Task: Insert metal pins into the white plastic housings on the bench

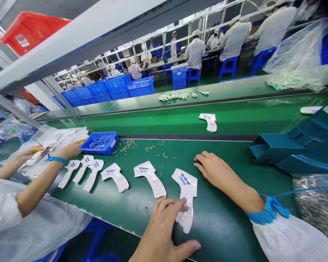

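Note:
My left hand (164, 229) is open, thumb spread away, its fingertips at the handle of a white gun-shaped plastic shell (186, 193) with blue pieces in its head. To the right of that shell, my right hand (217, 171) hovers at or rests on the green table, fingers slightly apart and nothing visible in them. Leftward lie two similar white shells, a middle one (150, 176) and a farther one (116, 175). Small metal parts (128, 145) are scattered beyond the shells.
A co-worker's arm (47, 174) reaches in at left, beside a blue tray (100, 143) of blue pieces and several narrower white shells (93, 173). Another white shell (210, 121) lies on the green belt (153, 120). Teal bins (314, 142) and a bag of metal parts (317, 200) stand right.

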Available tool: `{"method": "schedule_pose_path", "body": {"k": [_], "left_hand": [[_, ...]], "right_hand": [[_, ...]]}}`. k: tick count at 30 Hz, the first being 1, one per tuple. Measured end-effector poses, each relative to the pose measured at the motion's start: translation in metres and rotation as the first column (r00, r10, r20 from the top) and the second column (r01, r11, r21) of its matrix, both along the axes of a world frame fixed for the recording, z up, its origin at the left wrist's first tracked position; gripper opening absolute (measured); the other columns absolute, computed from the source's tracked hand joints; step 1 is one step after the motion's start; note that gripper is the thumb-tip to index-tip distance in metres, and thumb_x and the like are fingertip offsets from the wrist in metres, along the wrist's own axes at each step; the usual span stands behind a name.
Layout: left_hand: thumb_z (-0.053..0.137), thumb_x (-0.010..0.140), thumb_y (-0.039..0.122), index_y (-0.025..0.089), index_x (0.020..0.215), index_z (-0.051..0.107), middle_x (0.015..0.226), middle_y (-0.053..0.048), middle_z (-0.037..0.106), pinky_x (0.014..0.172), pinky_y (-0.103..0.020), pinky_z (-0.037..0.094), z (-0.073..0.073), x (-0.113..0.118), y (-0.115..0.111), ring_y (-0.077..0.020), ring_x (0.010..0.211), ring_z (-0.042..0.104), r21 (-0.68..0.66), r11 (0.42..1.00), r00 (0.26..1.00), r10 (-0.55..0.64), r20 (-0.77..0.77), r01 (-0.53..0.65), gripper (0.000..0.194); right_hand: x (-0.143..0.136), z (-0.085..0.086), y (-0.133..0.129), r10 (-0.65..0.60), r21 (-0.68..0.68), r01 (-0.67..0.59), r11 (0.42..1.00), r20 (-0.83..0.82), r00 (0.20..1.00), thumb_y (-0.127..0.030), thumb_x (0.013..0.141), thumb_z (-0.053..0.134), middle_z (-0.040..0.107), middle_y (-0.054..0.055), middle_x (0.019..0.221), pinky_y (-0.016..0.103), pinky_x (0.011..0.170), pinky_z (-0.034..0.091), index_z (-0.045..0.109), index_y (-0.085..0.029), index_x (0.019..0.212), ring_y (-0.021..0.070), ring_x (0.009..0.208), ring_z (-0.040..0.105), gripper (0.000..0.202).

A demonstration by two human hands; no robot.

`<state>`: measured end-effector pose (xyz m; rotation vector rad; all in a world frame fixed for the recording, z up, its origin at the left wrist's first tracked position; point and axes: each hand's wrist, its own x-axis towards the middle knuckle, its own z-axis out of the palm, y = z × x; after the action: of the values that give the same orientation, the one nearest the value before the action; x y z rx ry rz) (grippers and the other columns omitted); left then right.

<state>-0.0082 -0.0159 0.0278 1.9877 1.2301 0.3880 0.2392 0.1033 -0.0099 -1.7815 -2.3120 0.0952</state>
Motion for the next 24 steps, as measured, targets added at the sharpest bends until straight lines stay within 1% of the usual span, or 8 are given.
{"method": "schedule_pose_path", "body": {"k": [4, 6, 9, 11, 13, 17, 20, 24], "left_hand": [[0.077, 0.079, 0.044, 0.040, 0.146, 0.036, 0.145, -0.004, 0.051, 0.114, -0.053, 0.038, 0.003, 0.006, 0.007, -0.0302, 0.135, 0.047, -0.070, 0.997, 0.994, -0.018, 0.105, 0.025, 0.079], [0.077, 0.075, 0.056, 0.036, 0.146, 0.037, 0.146, -0.007, 0.050, 0.114, -0.052, 0.038, -0.003, 0.011, 0.013, -0.0315, 0.134, 0.047, -0.059, 0.998, 0.961, -0.014, 0.275, 0.032, 0.084], [0.070, 0.065, 0.077, 0.025, 0.149, 0.033, 0.145, -0.014, 0.050, 0.111, -0.050, 0.040, -0.017, 0.024, 0.022, -0.0347, 0.134, 0.047, -0.068, 0.997, 0.762, 0.024, 0.648, 0.026, 0.105], [0.072, 0.061, 0.078, 0.023, 0.150, 0.030, 0.145, -0.016, 0.049, 0.112, -0.050, 0.039, -0.023, 0.032, 0.025, -0.0357, 0.135, 0.046, -0.069, 0.998, 0.656, 0.045, 0.753, 0.011, 0.112], [0.080, 0.063, 0.066, 0.025, 0.146, 0.038, 0.143, -0.014, 0.052, 0.112, -0.048, 0.037, -0.025, 0.039, 0.025, -0.0337, 0.133, 0.048, -0.022, 0.999, 0.683, 0.044, 0.729, -0.041, 0.101], [0.061, 0.094, 0.029, 0.021, 0.100, 0.067, 0.107, -0.008, 0.071, 0.099, -0.040, 0.046, -0.021, 0.046, 0.023, -0.0235, 0.112, 0.061, 0.195, 0.974, 0.780, -0.034, 0.624, -0.114, 0.011], [0.047, 0.099, 0.021, 0.019, 0.073, 0.061, 0.069, -0.003, 0.065, 0.080, -0.031, 0.049, -0.022, 0.046, 0.021, -0.0185, 0.090, 0.063, 0.262, 0.950, 0.802, -0.023, 0.597, -0.168, 0.030], [0.050, 0.099, 0.023, 0.019, 0.050, 0.043, 0.047, 0.002, 0.048, 0.066, -0.025, 0.043, -0.025, 0.044, 0.022, -0.0147, 0.070, 0.058, 0.301, 0.928, 0.833, 0.017, 0.553, -0.219, 0.049]], "right_hand": [[0.002, 0.003, 0.002, -0.018, -0.048, 0.017, 0.999, -0.020, 1.000, -0.020, 0.098, 0.042, 0.065, 0.011, 0.094, 0.035, 0.074, 0.043, 0.064, -0.016, 0.100, 0.0255, 0.089, 0.062, 0.023], [0.003, 0.003, 0.002, -0.048, -0.061, 0.045, 0.997, -0.037, 0.998, -0.020, 0.096, 0.044, 0.066, 0.011, 0.096, 0.034, 0.075, 0.043, 0.064, -0.015, 0.102, 0.0257, 0.092, 0.063, 0.021], [0.004, 0.005, -0.001, -0.065, -0.070, 0.062, 0.996, -0.033, 0.997, -0.018, 0.095, 0.046, 0.067, 0.012, 0.102, 0.034, 0.078, 0.043, 0.066, -0.014, 0.106, 0.0257, 0.096, 0.062, 0.023], [0.005, 0.006, -0.003, -0.068, -0.082, 0.066, 0.994, -0.010, 0.998, -0.016, 0.095, 0.045, 0.066, 0.012, 0.105, 0.034, 0.079, 0.044, 0.067, -0.014, 0.109, 0.0256, 0.098, 0.062, 0.026], [0.004, 0.009, -0.005, -0.078, -0.098, 0.079, 0.992, 0.014, 0.997, -0.015, 0.095, 0.044, 0.066, 0.012, 0.106, 0.033, 0.078, 0.044, 0.067, -0.014, 0.111, 0.0257, 0.098, 0.063, 0.028], [0.003, 0.015, -0.008, -0.089, -0.115, 0.094, 0.989, 0.044, 0.995, -0.025, 0.098, 0.047, 0.066, 0.012, 0.102, 0.034, 0.075, 0.045, 0.069, -0.015, 0.106, 0.0263, 0.095, 0.064, 0.025], [0.002, 0.018, -0.009, -0.093, -0.116, 0.098, 0.988, 0.049, 0.994, -0.030, 0.098, 0.051, 0.065, 0.011, 0.100, 0.033, 0.072, 0.044, 0.068, -0.016, 0.105, 0.0254, 0.092, 0.064, 0.024], [0.001, 0.020, -0.009, -0.104, -0.122, 0.112, 0.986, 0.071, 0.992, -0.024, 0.098, 0.047, 0.065, 0.009, 0.098, 0.032, 0.066, 0.041, 0.067, -0.017, 0.102, 0.0242, 0.090, 0.064, 0.021]]}}
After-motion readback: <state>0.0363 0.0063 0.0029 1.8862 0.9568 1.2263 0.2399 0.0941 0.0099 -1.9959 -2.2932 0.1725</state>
